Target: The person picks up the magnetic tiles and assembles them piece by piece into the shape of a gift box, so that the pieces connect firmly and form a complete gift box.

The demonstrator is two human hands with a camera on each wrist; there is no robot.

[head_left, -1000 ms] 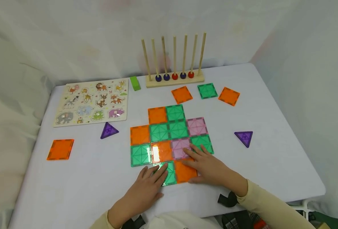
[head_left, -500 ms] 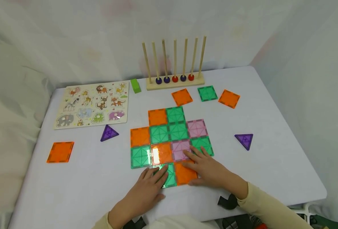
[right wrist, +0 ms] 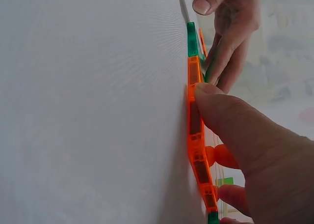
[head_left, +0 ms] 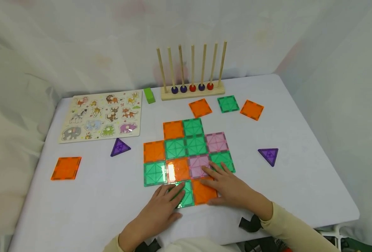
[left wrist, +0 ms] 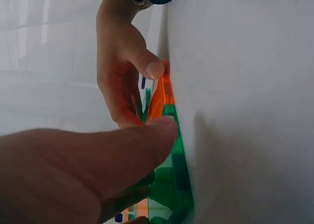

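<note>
Fingers (head_left: 177, 190) of the palm-down left hand (head_left: 158, 212) lie extended, slightly apart, over a green tile (head_left: 189, 198). The right hand's (head_left: 232, 187) fingers spread wide, thumb touching the orange tile (head_left: 201, 194) below them, a pink tile (head_left: 196, 166) beneath one fingertip.
</note>
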